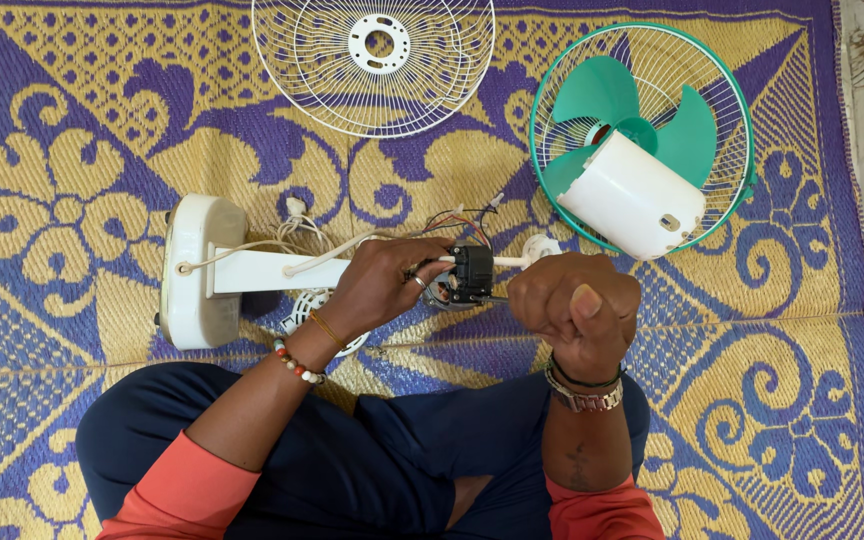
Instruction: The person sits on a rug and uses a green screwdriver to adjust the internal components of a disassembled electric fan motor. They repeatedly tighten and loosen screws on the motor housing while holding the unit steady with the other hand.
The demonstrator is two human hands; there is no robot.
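Your crossed legs in dark blue trousers (372, 460) sit lowest in frame, orange sleeves at either side. Right hand (577, 305) clenched into a fist, thumb up, just right of the small black motor block (471, 273); whether it grips a tool, cannot tell. Left hand (382, 285) grasps that block from the left, wires (452, 218) trailing above it. Left of that: white fan stand and base (197, 270) lying on the patterned mat (72, 150). Beyond: loose white grille (374, 60); green-bladed fan head (642, 140) upper right.
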